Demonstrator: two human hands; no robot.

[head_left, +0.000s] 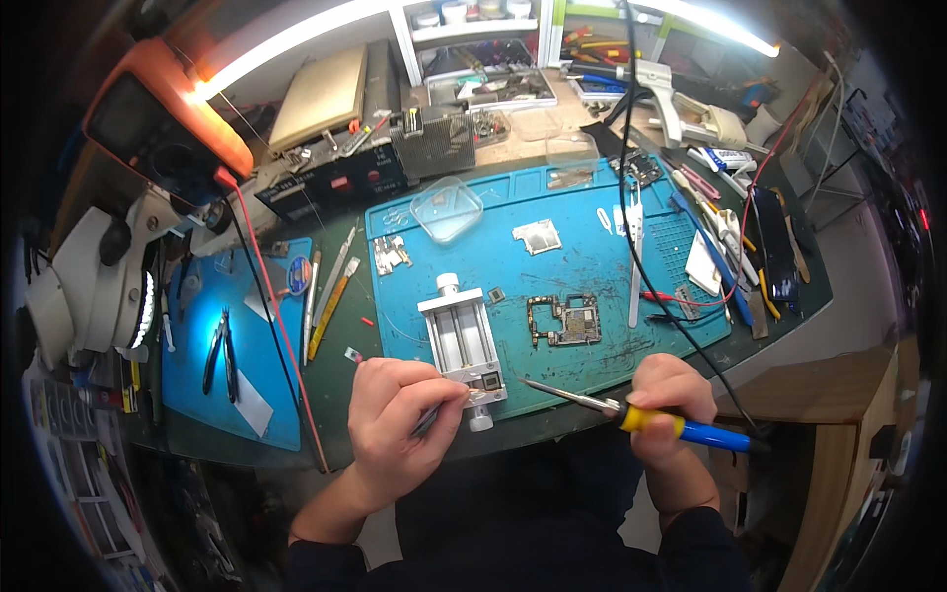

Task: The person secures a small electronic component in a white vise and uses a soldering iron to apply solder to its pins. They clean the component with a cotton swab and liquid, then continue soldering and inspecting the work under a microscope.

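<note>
My right hand (671, 400) grips a soldering iron (691, 431) with a blue and yellow handle. Its metal tip points left, a short way right of a silver clamp fixture (462, 335). A small dark chip (490, 382) sits at the fixture's near end. My left hand (400, 419) is closed in a pinch at that end, fingertips beside the chip. Something thin and greyish shows between its fingers, mostly hidden. A phone circuit board (565, 321) lies flat on the blue mat (612, 370), right of the fixture, and a small square chip (496, 294) lies between them.
Black pliers (231, 360) lie on a second mat at left, below an orange multimeter (168, 118). A clear plastic box (446, 209) and a metal shield plate (538, 237) rest farther back. A black cable (671, 321) hangs across the right side, near crowded hand tools (730, 237).
</note>
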